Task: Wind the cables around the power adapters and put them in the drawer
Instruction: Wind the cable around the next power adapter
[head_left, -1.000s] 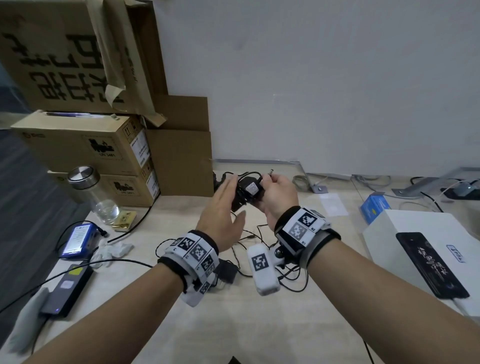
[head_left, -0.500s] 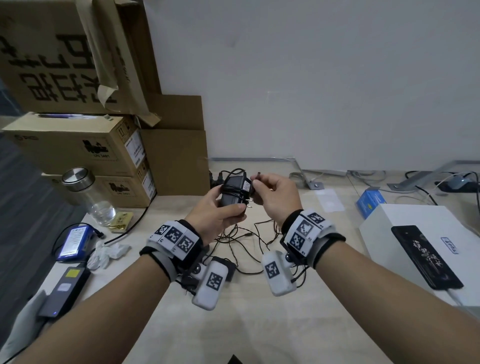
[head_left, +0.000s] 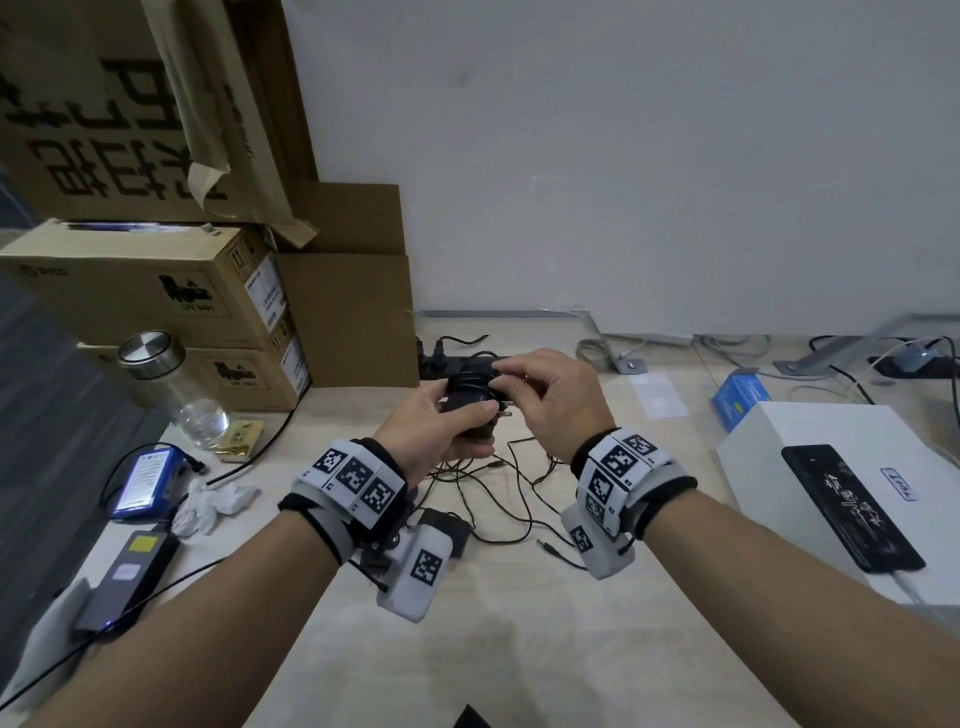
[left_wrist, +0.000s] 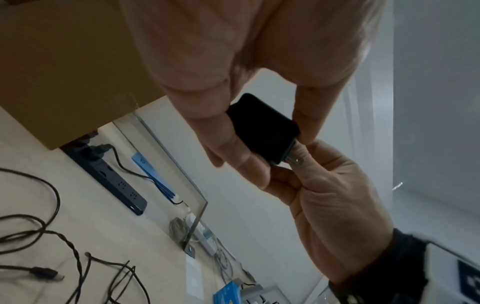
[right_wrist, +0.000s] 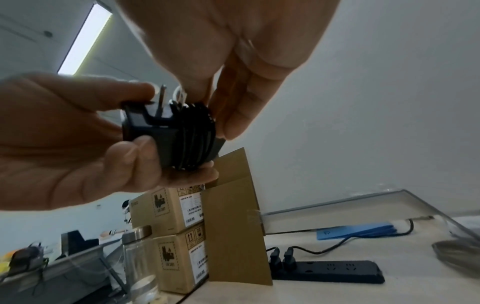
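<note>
1. The adapter is held in the air over the far middle of the desk, between both hands.
2. The left hand is clamped on the adapter body, thumb on the prong face, fingers underneath.
3. The right hand is closed at the wound end; the cable tip appears to be pinched there, though the tip itself is hidden.
4. Several tight turns are seen round the body in the right wrist view; the winding is judged nearly done.
5. The last turn should be kept taut and the tip tucked under a neighbouring turn, clear of the prongs.
6. The left grip should not be eased until the tuck holds, or the coil may spring loose.
7. More adapters and loose cables lie unwound on the desk under the hands.
8. No drawer is in view.
</note>
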